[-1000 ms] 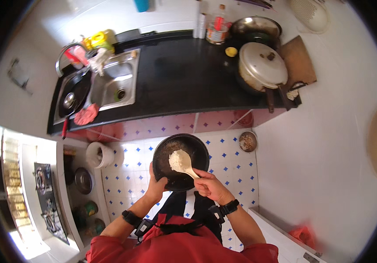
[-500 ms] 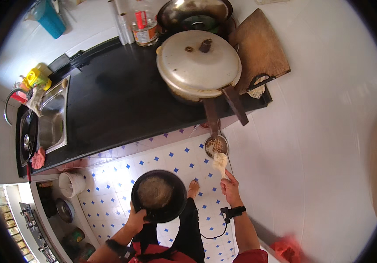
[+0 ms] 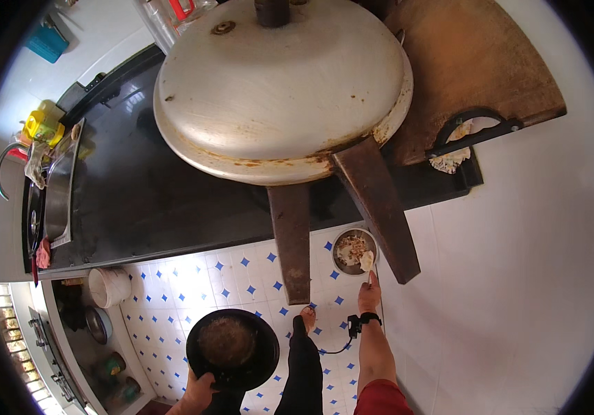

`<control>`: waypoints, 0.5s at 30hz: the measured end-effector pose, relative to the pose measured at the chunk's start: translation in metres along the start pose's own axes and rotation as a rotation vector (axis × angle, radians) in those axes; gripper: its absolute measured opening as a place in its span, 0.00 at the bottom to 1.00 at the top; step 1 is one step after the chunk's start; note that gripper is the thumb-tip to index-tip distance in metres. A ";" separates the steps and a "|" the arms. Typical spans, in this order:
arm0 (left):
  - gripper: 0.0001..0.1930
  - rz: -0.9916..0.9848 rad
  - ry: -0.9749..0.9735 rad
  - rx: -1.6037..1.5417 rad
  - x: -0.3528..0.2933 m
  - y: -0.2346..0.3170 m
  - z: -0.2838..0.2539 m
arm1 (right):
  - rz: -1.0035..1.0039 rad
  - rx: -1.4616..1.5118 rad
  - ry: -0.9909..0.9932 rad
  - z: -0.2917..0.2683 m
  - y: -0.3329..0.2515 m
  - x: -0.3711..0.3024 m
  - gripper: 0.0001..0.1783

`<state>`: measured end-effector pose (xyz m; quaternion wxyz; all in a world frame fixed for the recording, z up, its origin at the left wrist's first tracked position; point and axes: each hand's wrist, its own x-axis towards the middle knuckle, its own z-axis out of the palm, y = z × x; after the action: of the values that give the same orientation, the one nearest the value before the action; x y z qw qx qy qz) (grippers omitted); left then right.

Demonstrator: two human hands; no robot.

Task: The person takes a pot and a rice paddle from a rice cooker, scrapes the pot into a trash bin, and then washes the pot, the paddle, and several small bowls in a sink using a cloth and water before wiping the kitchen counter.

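Observation:
In my left hand (image 3: 199,393), closed on its rim at the lower left, is a round black pan (image 3: 264,356) with a brownish patch inside its bottom. My right hand (image 3: 369,297) reaches forward, closed round a pale serving spoon. Its handle is mostly hidden by the fingers. Pale, clumpy food (image 3: 367,261) covers the spoon's head. That head is over or in a round metal bowl (image 3: 336,263) low by the wall; whether they touch I cannot tell. Bits of whitish and brown food lie in the bowl.
A large pressure cooker (image 3: 269,104) with two brown handles stands on the black counter (image 3: 124,200), its handles overhanging the edge. A wooden cutting board (image 3: 477,69) leans at right. A sink (image 3: 58,200) and white bucket (image 3: 109,287) are at left; a white wall is on the right.
My view has moved forward, so the cooker looms larger. The spoon has gone from just short of the bowl to over or into it, carrying less food. My left hand still holds the pan.

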<state>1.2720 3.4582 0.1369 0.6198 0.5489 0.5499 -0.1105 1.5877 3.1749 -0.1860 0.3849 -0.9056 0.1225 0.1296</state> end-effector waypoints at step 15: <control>0.16 0.007 -0.027 -0.177 0.002 -0.006 0.017 | -0.065 0.298 -0.002 -0.026 0.013 -0.006 0.26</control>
<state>1.2780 3.4430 0.1282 0.6736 0.4924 0.5471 -0.0668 1.5817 3.1474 -0.1754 0.5191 -0.8418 0.1108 0.0982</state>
